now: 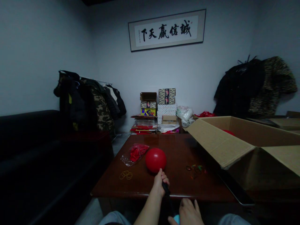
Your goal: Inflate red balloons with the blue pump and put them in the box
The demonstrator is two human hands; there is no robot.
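Note:
A round red balloon (155, 160), partly inflated, is at the middle of the brown table. My left hand (160, 181) is closed at its near end, pinching the neck together with the tip of a black hand pump (167, 191). The pump slants down toward me over the table's front edge, and its light blue end (176, 219) shows at the bottom of the view. Around that blue end is my right hand (191, 213), partly cut off by the frame. Left of the balloon lies a clear bag of uninflated red balloons (137, 152).
Several yellow rubber bands (126, 175) lie on the table (173, 144) at left, and a small pile of coloured bands (195, 169) at right. A large open cardboard box (225, 143) stands on the right, something red inside. Stacked boxes (167, 107) are behind; a black sofa (35, 175) is left.

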